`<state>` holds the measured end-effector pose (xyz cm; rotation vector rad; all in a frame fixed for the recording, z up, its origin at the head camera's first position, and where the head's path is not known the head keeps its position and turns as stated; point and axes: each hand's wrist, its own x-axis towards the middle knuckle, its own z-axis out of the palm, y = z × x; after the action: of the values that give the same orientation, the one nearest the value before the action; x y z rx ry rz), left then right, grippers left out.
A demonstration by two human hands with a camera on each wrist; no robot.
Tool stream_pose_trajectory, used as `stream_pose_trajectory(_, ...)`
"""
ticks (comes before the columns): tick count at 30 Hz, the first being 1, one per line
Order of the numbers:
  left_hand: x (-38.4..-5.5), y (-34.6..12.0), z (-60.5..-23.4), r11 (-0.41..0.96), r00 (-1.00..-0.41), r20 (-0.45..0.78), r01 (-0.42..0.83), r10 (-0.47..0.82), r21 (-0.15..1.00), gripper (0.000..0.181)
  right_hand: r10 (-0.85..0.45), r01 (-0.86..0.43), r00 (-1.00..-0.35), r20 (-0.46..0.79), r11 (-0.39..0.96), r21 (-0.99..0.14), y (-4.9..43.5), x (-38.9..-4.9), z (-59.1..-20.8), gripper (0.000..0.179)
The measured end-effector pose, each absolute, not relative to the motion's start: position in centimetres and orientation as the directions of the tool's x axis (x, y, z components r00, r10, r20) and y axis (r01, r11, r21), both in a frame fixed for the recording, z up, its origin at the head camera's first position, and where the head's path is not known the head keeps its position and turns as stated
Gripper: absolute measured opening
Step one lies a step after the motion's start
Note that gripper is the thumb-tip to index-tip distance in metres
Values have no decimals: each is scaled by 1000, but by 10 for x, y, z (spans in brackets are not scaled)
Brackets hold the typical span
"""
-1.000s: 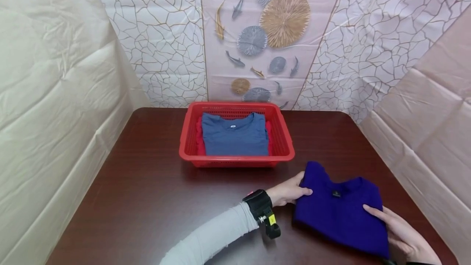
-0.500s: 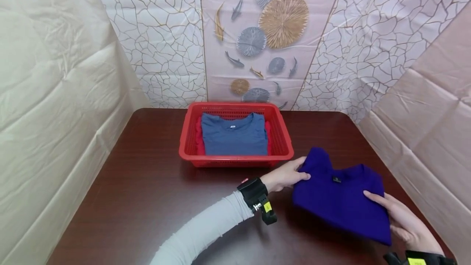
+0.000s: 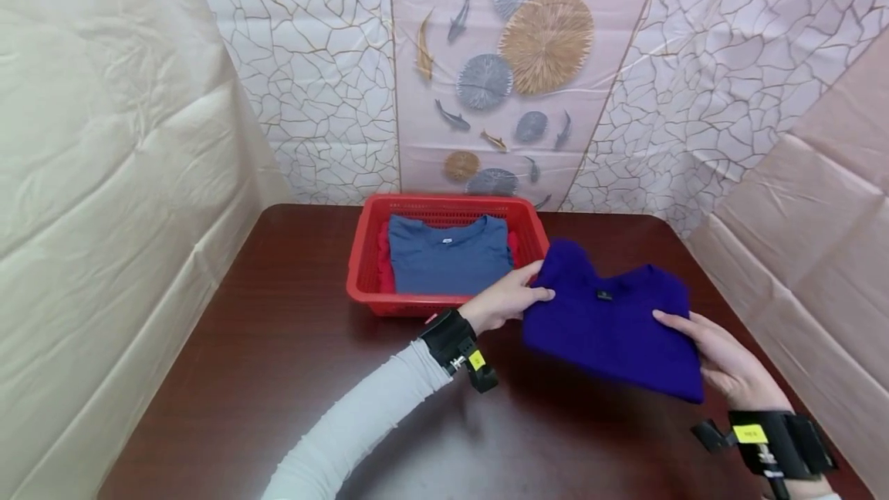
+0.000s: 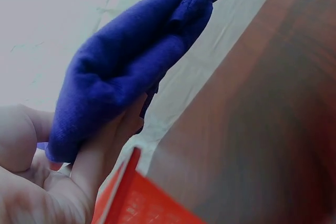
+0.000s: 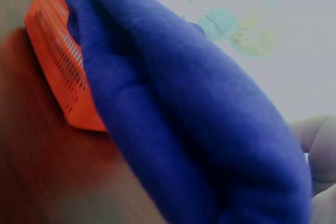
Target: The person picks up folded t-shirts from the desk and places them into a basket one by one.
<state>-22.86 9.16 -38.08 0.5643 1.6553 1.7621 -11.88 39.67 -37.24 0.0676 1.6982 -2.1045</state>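
A folded dark purple-blue shirt (image 3: 611, 330) with a small dark neck label is held off the table between both hands. The left hand (image 3: 503, 301) grips its left edge, thumb on top and fingers underneath, close to the basket's front right corner. At the opposite edge, the right hand (image 3: 725, 357) holds the shirt with its thumb on top; its other fingers are mostly hidden. In the left wrist view the folded layers of the shirt (image 4: 121, 72) lie between thumb and fingers. A red plastic basket (image 3: 357, 268) holds a folded blue-grey shirt (image 3: 447, 257) lying on red cloth (image 3: 385, 261).
The dark brown table (image 3: 278, 346) extends around the basket. Patterned sheeting (image 3: 333, 83) hangs behind it, and plain beige sheets (image 3: 799, 199) line both sides. Each wrist wears a black strap (image 3: 781, 442) with a camera mount.
Both hands have lifted the purple-blue shirt and carried it forward and left, toward the basket. The basket and the shirt inside it have stayed in place.
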Motion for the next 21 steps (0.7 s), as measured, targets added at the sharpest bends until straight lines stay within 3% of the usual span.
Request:
stream_pose_trajectory(1,-231,88,-379,0,-704,-120,-168,700,986,58,-230,465,-881,-414,-258,-847,391,-124,-366,21)
stream_pose_trajectory(2,-234,85,-378,-4,-712,-119,-169,692,986,57,-213,470,-880,-425,-257,-844,386,-130,-363,23)
stream_pose_trajectory(8,-250,62,-376,-18,-758,-127,-180,640,983,57,-241,443,-890,-387,-253,-860,363,-160,-357,25)
stream_pose_trajectory(17,-268,18,-378,-65,-838,-137,-200,528,978,55,-272,451,-879,-391,-211,-867,323,-209,-355,41)
stream_pose_trajectory(21,-276,0,-376,-89,-880,-143,-205,454,975,53,-250,468,-872,-421,-172,-867,304,-232,-351,59)
